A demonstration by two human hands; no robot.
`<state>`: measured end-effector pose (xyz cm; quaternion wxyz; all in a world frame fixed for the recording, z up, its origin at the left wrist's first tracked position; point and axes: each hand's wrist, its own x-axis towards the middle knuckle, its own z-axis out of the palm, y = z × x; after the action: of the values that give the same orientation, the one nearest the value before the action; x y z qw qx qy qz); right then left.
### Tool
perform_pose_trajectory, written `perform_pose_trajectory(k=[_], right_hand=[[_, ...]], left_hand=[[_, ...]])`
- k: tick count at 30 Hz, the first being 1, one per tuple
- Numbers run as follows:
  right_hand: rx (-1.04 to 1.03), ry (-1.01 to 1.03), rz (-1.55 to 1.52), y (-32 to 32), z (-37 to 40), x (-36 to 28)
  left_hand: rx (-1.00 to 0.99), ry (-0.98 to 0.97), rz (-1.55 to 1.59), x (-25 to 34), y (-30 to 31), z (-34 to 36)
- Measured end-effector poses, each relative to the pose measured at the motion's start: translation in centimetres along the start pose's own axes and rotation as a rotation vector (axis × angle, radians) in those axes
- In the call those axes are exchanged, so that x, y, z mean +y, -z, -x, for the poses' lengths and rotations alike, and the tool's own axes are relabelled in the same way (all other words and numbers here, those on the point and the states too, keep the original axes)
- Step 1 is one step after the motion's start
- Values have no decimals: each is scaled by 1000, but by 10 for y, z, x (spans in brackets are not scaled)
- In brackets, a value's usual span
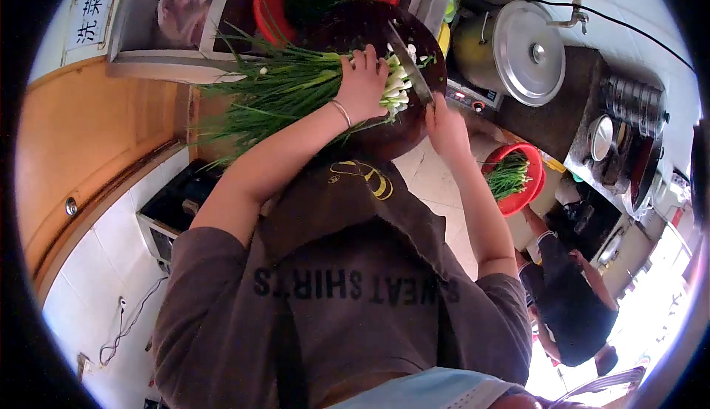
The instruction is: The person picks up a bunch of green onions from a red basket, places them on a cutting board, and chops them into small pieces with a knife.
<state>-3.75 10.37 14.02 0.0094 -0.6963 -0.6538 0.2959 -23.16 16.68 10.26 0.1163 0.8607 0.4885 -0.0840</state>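
Observation:
My left hand (362,87) presses down on a thick bunch of spring onions (285,87), its fingers curled over the stalks near the white ends. The long green leaves trail off to the left over the board's edge. In my right hand (446,122) is the handle of a kitchen knife (411,61). Its blade stands beside the white ends, just right of my left fingers. Beneath both lies a round, dark chopping board (355,28), with small white cut pieces near the blade.
Behind the board is a red basin (268,2) of chopped greens. A sink (151,21) holds raw meat at the upper left. To the right stand a lidded pot (529,54) and a cooker panel (466,98). Another red basin (534,159) holds more greens; a person (566,302) stands beyond.

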Motion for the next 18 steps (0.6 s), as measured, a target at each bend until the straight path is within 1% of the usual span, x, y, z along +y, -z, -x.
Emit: perform_pose_trajectory(k=[1, 5, 7, 8, 9, 10, 11, 13, 15, 18], right_hand=[[-42, -56, 52, 0, 6, 2], [-79, -112, 36, -14, -3, -9], [16, -50, 88, -33, -35, -7], [20, -53, 84, -35, -46, -7], [48, -7, 57, -36, -56, -8], [79, 43, 32, -36, -66, -9], [83, 45, 30, -36, -74, -8], [131, 83, -179, -31, -82, -7], [149, 98, -197, -20, -69, -7], [127, 77, -180, 1, -23, -9]], left_hand=[[-2, -3, 5, 0, 0, -1], [-11, 4, 10, 0, 2, -3], [-20, 0, 9, 0, 0, -2], [3, -2, 26, 0, -2, -2], [27, -6, 41, 0, -3, -2], [33, -8, 35, -1, -1, -2], [16, -1, 40, 0, 1, -2], [5, 7, 42, 1, 1, 4], [85, 35, 128, -2, -1, 6], [92, 59, 143, -2, -5, 8]])
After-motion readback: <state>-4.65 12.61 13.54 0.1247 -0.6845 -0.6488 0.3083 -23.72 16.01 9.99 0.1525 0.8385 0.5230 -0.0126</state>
